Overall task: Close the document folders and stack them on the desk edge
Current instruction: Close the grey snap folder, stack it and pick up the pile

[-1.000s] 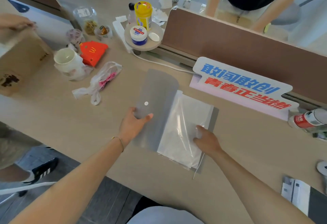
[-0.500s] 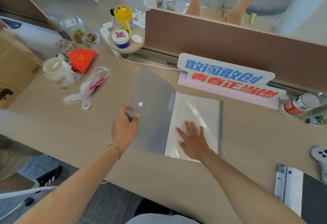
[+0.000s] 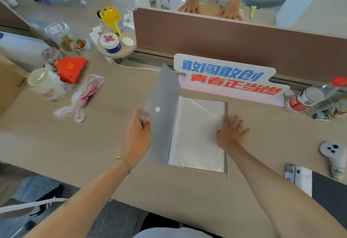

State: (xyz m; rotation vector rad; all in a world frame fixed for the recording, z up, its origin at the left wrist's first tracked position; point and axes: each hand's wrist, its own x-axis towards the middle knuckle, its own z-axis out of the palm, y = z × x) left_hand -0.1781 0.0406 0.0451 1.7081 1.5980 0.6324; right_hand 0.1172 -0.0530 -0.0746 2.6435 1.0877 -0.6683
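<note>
A translucent grey document folder (image 3: 199, 136) lies open in the middle of the desk, with white sheets showing in its pocket. Its flap (image 3: 163, 94), marked by a white snap button (image 3: 157, 109), stands raised and tilted up on the left side. My left hand (image 3: 138, 134) pinches the flap's left edge near the button. At the folder's right edge my right hand (image 3: 230, 132) rests flat with fingers spread, pressing the folder down.
A white sign with blue and red characters (image 3: 229, 79) stands just behind the folder against the brown divider (image 3: 225, 36). Cup, red box and plastic bag (image 3: 82, 96) clutter the left. A bottle (image 3: 311, 96), a controller (image 3: 334, 155) and papers (image 3: 300, 179) lie right. Another person's hands rest beyond the divider.
My left hand has lifted the flap upright off the desk. My right hand slid from the folder's middle to its right edge.
</note>
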